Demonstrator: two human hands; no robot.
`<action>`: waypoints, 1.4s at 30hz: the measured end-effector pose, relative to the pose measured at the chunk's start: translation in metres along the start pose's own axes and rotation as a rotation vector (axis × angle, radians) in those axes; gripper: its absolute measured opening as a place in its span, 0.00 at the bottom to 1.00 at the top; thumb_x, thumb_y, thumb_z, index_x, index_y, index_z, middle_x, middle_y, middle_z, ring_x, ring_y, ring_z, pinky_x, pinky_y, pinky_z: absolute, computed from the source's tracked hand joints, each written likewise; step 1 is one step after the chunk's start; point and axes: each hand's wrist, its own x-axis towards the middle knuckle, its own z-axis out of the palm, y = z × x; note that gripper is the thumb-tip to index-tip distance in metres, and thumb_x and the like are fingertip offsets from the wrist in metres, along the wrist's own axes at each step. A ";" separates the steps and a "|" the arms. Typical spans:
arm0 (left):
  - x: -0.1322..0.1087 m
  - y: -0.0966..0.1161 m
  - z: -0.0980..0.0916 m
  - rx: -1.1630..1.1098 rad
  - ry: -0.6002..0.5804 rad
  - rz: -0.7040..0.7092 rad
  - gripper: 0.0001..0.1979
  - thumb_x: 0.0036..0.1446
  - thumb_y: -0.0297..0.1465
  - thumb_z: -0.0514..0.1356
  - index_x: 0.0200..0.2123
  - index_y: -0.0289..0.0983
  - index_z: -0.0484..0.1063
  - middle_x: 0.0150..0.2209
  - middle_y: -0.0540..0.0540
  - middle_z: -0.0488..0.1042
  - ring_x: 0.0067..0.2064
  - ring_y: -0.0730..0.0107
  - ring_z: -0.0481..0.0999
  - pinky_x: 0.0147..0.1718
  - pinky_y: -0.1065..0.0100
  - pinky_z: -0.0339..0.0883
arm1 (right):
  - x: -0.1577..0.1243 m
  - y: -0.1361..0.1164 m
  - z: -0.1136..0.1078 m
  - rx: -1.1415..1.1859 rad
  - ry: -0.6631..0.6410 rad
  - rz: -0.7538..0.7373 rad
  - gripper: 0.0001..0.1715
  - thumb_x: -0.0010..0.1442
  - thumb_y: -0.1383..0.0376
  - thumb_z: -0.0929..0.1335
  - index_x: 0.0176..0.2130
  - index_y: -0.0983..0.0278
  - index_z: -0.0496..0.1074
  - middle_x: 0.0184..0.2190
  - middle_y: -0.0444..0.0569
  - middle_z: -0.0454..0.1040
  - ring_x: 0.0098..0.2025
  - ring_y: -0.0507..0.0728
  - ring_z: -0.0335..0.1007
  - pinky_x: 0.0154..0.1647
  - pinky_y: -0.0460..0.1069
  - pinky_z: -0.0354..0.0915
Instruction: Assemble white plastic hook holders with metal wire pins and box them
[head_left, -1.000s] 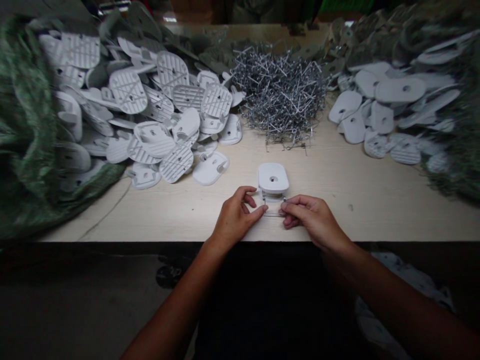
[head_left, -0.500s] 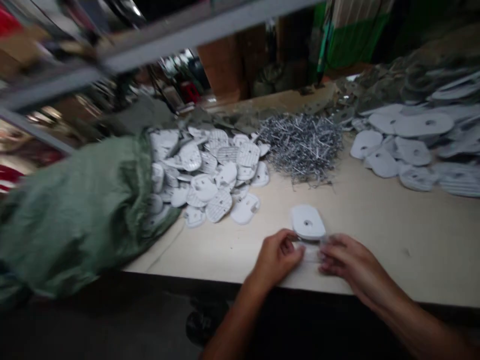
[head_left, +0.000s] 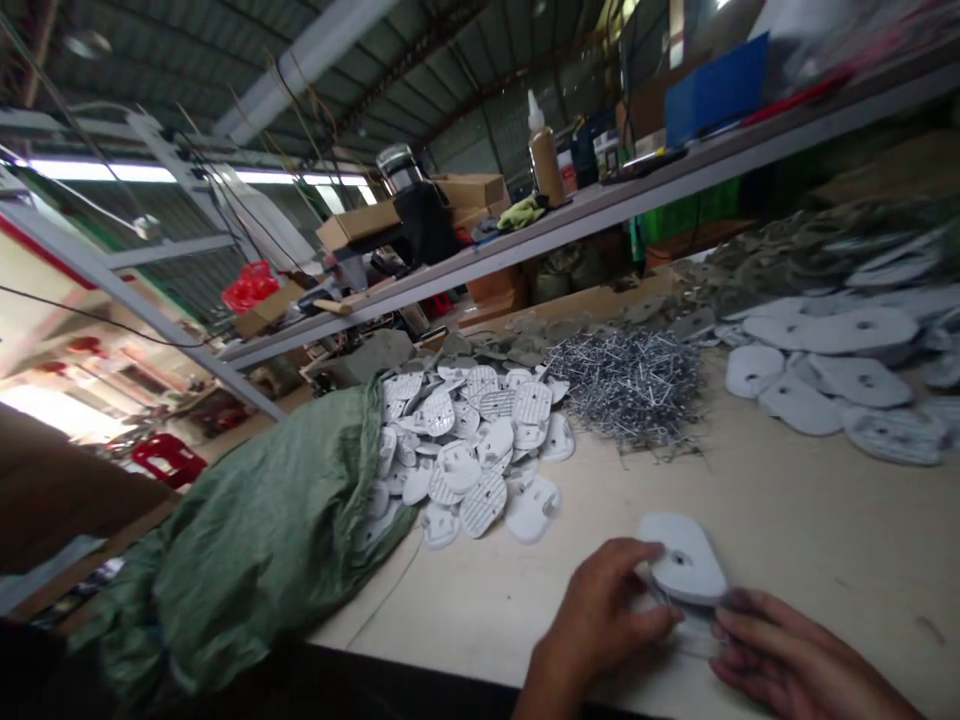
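A white rounded plastic plate (head_left: 686,555) with a small hole near its middle is at the table's front edge, between my hands. My left hand (head_left: 604,615) grips its left side, index finger along the edge and thumb below. A blurred pale part (head_left: 696,632) shows under the plate, between my thumb and the other hand. My right hand (head_left: 784,640) has its fingers pinched together by the plate's lower right corner; whatever they hold is hidden. Ahead lies a heap of thin metal pins or wire pieces (head_left: 634,385). Left of it, similar small white plates (head_left: 484,500) spill out.
A green woven sack (head_left: 262,540) lies open on the left, its mouth around the white pieces. Larger white plates (head_left: 847,335) are piled at the right on the pale tabletop (head_left: 600,510). A raised shelf (head_left: 480,275) crosses behind, carrying a bottle (head_left: 545,155) and boxes.
My view has swung up and to the left, so the table things sit lower and further right, and more of the shelf shows. Both hands remain at the white plate.
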 end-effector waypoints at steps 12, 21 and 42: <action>0.013 -0.009 0.009 0.032 0.093 0.120 0.24 0.53 0.25 0.70 0.55 0.41 0.84 0.54 0.41 0.79 0.35 0.73 0.76 0.34 0.71 0.70 | 0.014 -0.009 0.003 0.072 -0.024 -0.214 0.39 0.45 0.64 0.85 0.51 0.62 0.69 0.38 0.54 0.85 0.35 0.60 0.84 0.43 0.54 0.83; 0.023 -0.019 0.032 -0.043 0.304 -0.008 0.19 0.48 0.24 0.66 0.46 0.36 0.83 0.29 0.50 0.78 0.26 0.75 0.69 0.26 0.74 0.61 | 0.038 -0.031 -0.019 -0.452 -0.156 -0.589 0.27 0.53 0.54 0.79 0.50 0.61 0.77 0.46 0.55 0.84 0.35 0.60 0.83 0.36 0.52 0.77; 0.029 -0.006 0.055 -0.089 0.454 -0.077 0.15 0.45 0.28 0.67 0.39 0.37 0.73 0.27 0.53 0.77 0.24 0.75 0.70 0.24 0.76 0.56 | 0.092 -0.057 -0.022 -0.921 -0.281 -0.911 0.25 0.54 0.77 0.72 0.49 0.63 0.87 0.47 0.52 0.87 0.50 0.62 0.85 0.54 0.52 0.75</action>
